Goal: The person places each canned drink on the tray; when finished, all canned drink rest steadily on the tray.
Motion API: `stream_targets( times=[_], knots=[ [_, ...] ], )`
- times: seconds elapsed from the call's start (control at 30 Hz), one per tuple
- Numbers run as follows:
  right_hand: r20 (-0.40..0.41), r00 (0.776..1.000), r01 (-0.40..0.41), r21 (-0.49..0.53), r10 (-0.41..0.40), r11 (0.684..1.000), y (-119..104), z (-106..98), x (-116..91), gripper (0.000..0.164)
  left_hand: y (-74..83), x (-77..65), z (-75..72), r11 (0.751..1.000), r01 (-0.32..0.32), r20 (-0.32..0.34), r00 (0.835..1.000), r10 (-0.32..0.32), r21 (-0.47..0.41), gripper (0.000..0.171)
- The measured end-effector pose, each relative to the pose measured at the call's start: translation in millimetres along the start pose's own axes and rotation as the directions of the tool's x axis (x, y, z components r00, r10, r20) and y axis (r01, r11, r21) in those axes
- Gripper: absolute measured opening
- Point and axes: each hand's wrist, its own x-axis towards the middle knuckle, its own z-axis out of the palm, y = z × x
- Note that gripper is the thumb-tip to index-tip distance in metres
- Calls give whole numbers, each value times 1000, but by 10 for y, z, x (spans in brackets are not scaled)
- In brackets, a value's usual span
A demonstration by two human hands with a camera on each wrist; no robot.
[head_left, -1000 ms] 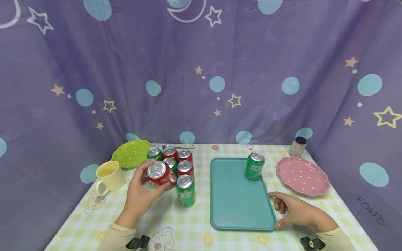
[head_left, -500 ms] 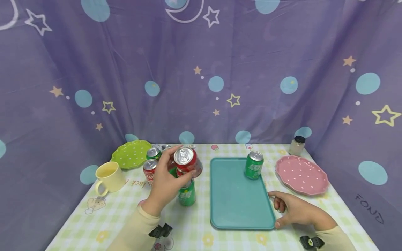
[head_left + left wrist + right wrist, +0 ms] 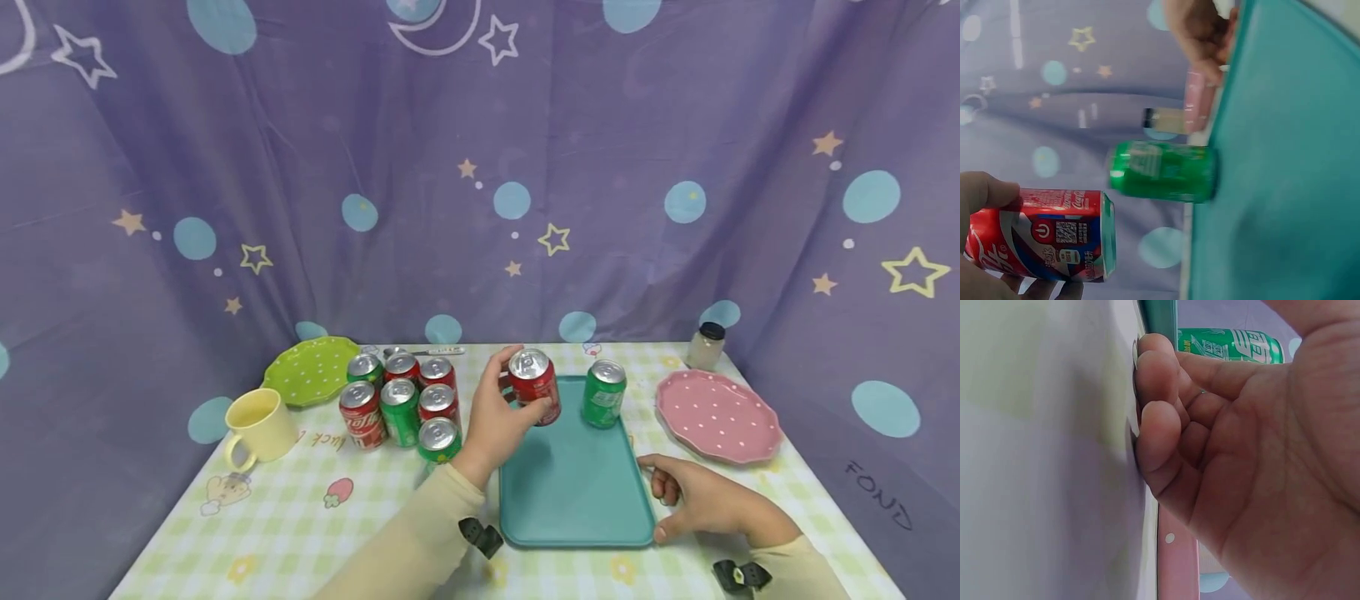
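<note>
The left grip [image 3: 495, 425] pinches a red can [image 3: 536, 387] between thumb and fingers, holding it nearly upright above the teal tray [image 3: 577, 496]. A green can [image 3: 603, 396] stands at the tray's far right corner. At its right edge, the right grip [image 3: 705, 500] has thumb and forefinger spread, other fingers curled. More cans [image 3: 400, 417] cluster leftward on the surface [image 3: 292, 533].

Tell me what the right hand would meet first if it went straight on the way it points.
The right hand would most likely meet the right edge of the tray first: its fingers lie right at that edge, though whether they touch it is hard to tell.
</note>
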Motion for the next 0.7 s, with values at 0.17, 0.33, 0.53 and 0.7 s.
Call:
stream_targets(
  times=[0.17, 0.33, 0.53, 0.7],
  knots=[
    [1, 1000, 16, -6, -16, 1000, 17, 8, 20, 96, -261, 71, 205, 997, 71, -5, 997, -71, 40, 76],
    [3, 1000, 3, -3, -3, 1000, 6, 9, 11, 97, -466, 143, 306, 990, 136, 7, 991, -136, 44, 77],
    [1, 1000, -13, 1, 13, 1000, -25, -2, 2, 96, -586, 219, 366, 981, 168, 23, 985, -171, 94, 77],
    [-6, 1000, -11, 4, 12, 1000, -20, -2, 7, 96, -630, 275, 451, 979, 178, 33, 983, -182, 102, 78]
  ],
)
